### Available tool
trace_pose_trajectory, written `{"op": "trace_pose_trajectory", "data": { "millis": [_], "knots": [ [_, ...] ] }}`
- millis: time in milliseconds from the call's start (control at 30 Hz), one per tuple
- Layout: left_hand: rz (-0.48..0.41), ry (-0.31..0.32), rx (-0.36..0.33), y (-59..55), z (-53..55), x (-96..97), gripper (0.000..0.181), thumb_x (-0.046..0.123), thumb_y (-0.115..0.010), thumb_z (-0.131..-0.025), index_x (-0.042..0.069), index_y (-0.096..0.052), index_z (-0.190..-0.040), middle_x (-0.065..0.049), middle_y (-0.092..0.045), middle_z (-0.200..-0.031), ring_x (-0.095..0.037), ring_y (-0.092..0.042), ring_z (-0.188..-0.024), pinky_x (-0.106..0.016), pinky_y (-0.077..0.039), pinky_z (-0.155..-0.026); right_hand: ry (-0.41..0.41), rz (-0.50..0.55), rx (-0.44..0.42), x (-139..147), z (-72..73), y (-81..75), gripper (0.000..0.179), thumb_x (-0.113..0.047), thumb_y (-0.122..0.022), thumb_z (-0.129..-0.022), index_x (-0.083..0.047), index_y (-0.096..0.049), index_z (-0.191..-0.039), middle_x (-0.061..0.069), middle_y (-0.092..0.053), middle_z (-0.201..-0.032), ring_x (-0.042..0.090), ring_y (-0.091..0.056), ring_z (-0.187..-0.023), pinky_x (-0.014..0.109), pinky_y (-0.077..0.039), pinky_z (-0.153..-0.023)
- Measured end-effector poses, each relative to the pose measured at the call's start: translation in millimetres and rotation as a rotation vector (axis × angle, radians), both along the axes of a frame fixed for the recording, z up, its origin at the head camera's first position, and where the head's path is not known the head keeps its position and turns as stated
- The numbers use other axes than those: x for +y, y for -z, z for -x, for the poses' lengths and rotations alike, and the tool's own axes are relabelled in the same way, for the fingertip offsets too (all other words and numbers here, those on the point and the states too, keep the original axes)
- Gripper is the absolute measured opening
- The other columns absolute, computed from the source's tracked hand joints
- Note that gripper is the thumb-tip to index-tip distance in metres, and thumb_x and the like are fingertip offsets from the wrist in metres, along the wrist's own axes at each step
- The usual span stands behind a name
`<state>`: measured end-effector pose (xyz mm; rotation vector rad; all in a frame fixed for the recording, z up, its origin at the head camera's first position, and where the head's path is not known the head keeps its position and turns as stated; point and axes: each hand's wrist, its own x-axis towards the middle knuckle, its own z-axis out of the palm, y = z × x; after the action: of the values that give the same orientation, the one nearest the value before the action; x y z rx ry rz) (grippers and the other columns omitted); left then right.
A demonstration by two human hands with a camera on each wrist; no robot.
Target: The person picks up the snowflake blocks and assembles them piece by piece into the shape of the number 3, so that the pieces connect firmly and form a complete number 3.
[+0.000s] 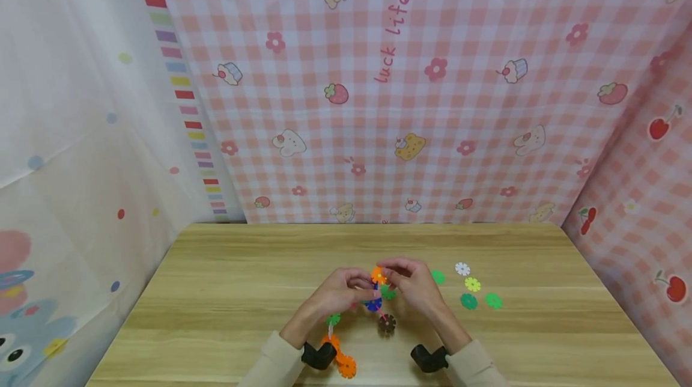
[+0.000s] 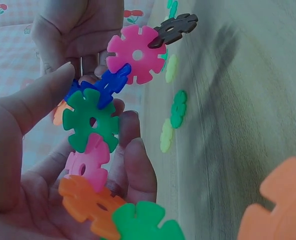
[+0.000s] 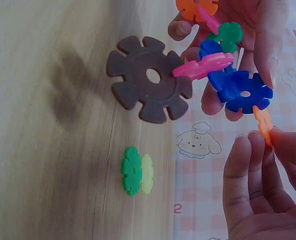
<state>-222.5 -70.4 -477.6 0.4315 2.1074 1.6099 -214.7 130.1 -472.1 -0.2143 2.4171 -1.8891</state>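
My left hand (image 1: 342,292) holds a chain of notched plastic snowflake discs in front of me, the thumb over it and the fingers behind. In the left wrist view, a green disc (image 2: 79,117) lies by the thumb, followed by a pink disc (image 2: 92,175) and an orange disc (image 2: 82,202). With its thumb and fingers, my right hand (image 1: 415,286) pinches an orange disc (image 3: 263,125), which meets the edge of a blue disc (image 3: 258,95). A brown disc (image 3: 130,82) hangs off the chain on a pink piece (image 3: 203,67).
Loose discs lie on the wooden table (image 1: 227,291) to the right of my hands: white (image 1: 462,268), yellow (image 1: 473,284) and several green ones (image 1: 493,301). Orange discs (image 1: 347,367) trail near my left wrist. A checked cloth (image 1: 357,122) hangs behind the table.
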Motion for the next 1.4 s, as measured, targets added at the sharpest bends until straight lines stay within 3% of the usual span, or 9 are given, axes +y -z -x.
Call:
{"op": "trace_pose_trajectory", "data": {
  "millis": [200, 367, 533, 633, 900, 1233, 1400],
  "knots": [
    [-0.004, -0.004, -0.001, -1.3, -0.7, 0.7, 0.027, 0.026, -0.074, -0.090, 0.010, -0.068, -0.111, -0.005, -0.072, -0.104, -0.017, -0.065, -0.087, -0.038, -0.052, -0.076, -0.040, -0.021, 0.015, -0.8, -1.4, -0.6, 0.021, -0.006, -0.062, -0.097, 0.001, -0.070, -0.115, 0.016, -0.072, -0.105, 0.033, -0.065, -0.083, 0.041, -0.058, -0.073],
    [-0.004, -0.009, 0.013, -2.6, -1.0, 0.9, 0.028, 0.028, -0.075, -0.089, 0.011, -0.068, -0.110, -0.003, -0.073, -0.101, -0.017, -0.063, -0.084, -0.038, -0.051, -0.074, -0.088, -0.041, 0.052, -4.0, -13.8, -20.2, 0.023, 0.000, -0.060, -0.096, 0.004, -0.068, -0.117, 0.021, -0.070, -0.103, 0.042, -0.064, -0.084, 0.043, -0.058, -0.073],
    [-0.014, -0.011, 0.017, -2.8, -1.3, 0.8, 0.029, 0.027, -0.076, -0.089, 0.010, -0.068, -0.110, -0.003, -0.072, -0.100, -0.017, -0.065, -0.085, -0.039, -0.053, -0.076, -0.079, -0.039, 0.053, -5.5, -21.2, -32.3, 0.023, 0.001, -0.060, -0.095, 0.003, -0.068, -0.117, 0.020, -0.069, -0.100, 0.040, -0.064, -0.084, 0.043, -0.058, -0.073],
    [-0.018, -0.013, 0.015, -2.6, -1.3, 1.1, 0.029, 0.027, -0.076, -0.088, 0.009, -0.068, -0.110, -0.003, -0.073, -0.100, -0.016, -0.065, -0.083, -0.038, -0.052, -0.075, -0.068, -0.045, 0.040, -5.9, -19.3, -27.6, 0.023, 0.002, -0.060, -0.095, 0.002, -0.068, -0.117, 0.019, -0.068, -0.098, 0.041, -0.064, -0.085, 0.044, -0.057, -0.074],
    [-0.014, -0.025, 0.007, -2.0, -1.5, 1.8, 0.028, 0.026, -0.077, -0.087, 0.009, -0.068, -0.109, -0.003, -0.072, -0.099, -0.015, -0.063, -0.080, -0.033, -0.051, -0.070, -0.057, -0.047, 0.040, -0.7, -4.8, 2.7, 0.025, -0.004, -0.062, -0.096, -0.001, -0.068, -0.120, 0.014, -0.068, -0.096, 0.034, -0.064, -0.082, 0.041, -0.057, -0.072],
    [0.004, -0.012, 0.019, -3.7, -2.3, 1.8, 0.028, 0.026, -0.076, -0.088, 0.009, -0.068, -0.109, -0.003, -0.072, -0.101, -0.017, -0.066, -0.085, -0.041, -0.054, -0.075, -0.046, -0.009, 0.059, 1.4, -3.4, 2.9, 0.025, -0.004, -0.063, -0.095, 0.001, -0.068, -0.119, 0.014, -0.067, -0.092, 0.031, -0.064, -0.077, 0.039, -0.058, -0.068],
    [0.004, 0.005, 0.019, -3.4, -3.5, 2.1, 0.033, 0.027, -0.076, -0.089, 0.007, -0.068, -0.114, -0.003, -0.072, -0.103, -0.018, -0.066, -0.088, -0.043, -0.055, -0.076, 0.008, 0.042, 0.030, 1.0, -5.4, 0.6, 0.021, -0.002, -0.062, -0.095, 0.001, -0.068, -0.116, 0.014, -0.068, -0.092, 0.031, -0.067, -0.080, 0.041, -0.059, -0.071]
  ]
}}
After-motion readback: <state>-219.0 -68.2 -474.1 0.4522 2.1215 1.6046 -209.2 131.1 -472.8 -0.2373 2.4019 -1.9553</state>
